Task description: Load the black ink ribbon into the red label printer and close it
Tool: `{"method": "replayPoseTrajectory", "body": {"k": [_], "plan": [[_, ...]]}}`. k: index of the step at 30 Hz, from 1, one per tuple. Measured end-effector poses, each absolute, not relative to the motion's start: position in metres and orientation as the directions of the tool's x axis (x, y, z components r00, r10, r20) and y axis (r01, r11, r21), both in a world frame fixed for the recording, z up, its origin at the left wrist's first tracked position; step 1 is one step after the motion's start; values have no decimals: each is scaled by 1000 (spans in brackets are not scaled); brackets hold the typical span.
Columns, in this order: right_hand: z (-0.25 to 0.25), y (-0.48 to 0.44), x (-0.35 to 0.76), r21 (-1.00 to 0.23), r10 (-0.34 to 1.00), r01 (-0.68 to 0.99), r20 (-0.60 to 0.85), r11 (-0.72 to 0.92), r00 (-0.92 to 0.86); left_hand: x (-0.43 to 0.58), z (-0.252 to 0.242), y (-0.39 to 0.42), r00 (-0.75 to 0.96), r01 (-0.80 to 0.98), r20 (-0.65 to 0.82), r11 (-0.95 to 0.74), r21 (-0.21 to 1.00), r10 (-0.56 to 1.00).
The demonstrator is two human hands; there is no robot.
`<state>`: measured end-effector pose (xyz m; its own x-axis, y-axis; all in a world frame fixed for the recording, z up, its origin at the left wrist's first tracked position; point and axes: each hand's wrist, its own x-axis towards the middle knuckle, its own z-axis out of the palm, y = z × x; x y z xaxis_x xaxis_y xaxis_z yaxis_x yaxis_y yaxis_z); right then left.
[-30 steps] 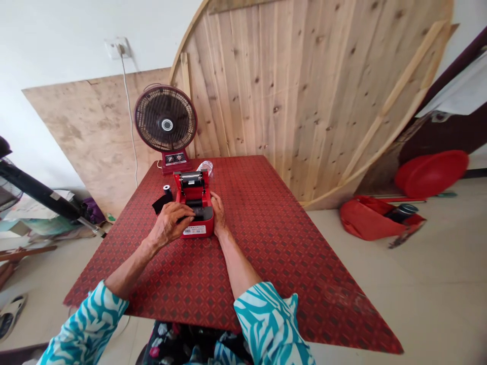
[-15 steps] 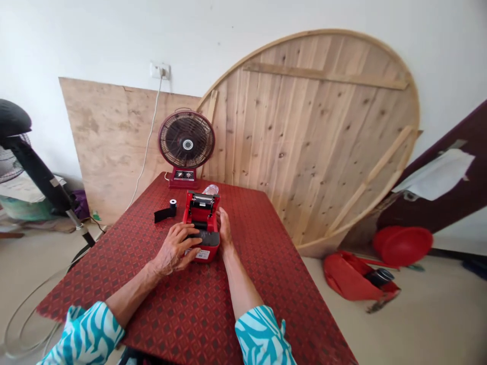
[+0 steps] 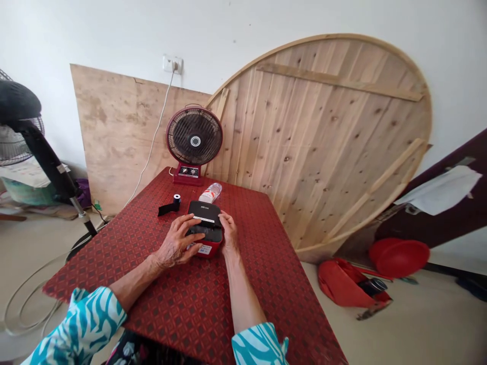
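Note:
A small red label printer (image 3: pixel 215 248) with a black lid (image 3: pixel 204 212) stands on the table, its lid lowered over the body or nearly so. My left hand (image 3: pixel 178 241) holds the printer from the left, fingers spread across the dark top and thumb by the white label on its front. At the right edge of the lid, my right hand (image 3: pixel 229 232) grips with bent fingers; its thumb is hard to see. To the left lies a small roll (image 3: pixel 176 199) with a white core and a black strip unwound from it.
Behind the printer a clear plastic bottle (image 3: pixel 211 192) lies on its side. A dark red fan (image 3: pixel 195 142) stands at the back of the patterned red table (image 3: pixel 266 284). A round wooden board (image 3: pixel 315 147) leans on the wall. A red bag (image 3: pixel 338 284) is on the floor at right.
The printer's lid, raised half a second ago, has swung down, with my right hand now at its edge. My left hand keeps its place. The bottle behind shows more fully.

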<state>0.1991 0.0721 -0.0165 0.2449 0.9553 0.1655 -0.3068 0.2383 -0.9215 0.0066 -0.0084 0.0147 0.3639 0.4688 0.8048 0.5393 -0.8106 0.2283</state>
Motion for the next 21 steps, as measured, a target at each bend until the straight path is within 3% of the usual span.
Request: {"method": "replayPoseTrajectory", "body": {"k": [2, 4, 7, 9, 11, 14, 21], "plan": [[-19, 64, 194, -913, 965, -358, 116, 197, 235, 7, 14, -6, 262, 489, 790, -782, 386, 554], [-20, 61, 190, -900, 967, -396, 92, 184, 239, 8, 15, 0, 23, 386, 719, -669, 635, 695], [-20, 61, 185, -886, 963, -423, 84, 189, 255, 14, 18, 13, -274, 13, 341, -351, 936, 899], [-19, 62, 184, -886, 963, -422, 88, 192, 254, 20, 20, 21, -250, -269, 57, -126, 955, 966], [-19, 62, 184, -886, 963, -423, 85, 190, 256, 26, 23, 27, -184, -448, -105, 12, 894, 977], [-18, 61, 184, -885, 958, -426, 71, 189, 277, 32, 26, 30, -175, -543, -174, 52, 838, 969], [-19, 60, 183, -898, 959, -402, 67, 179, 277, 31, 32, 35, -163, -504, -206, 98, 858, 965]]}}
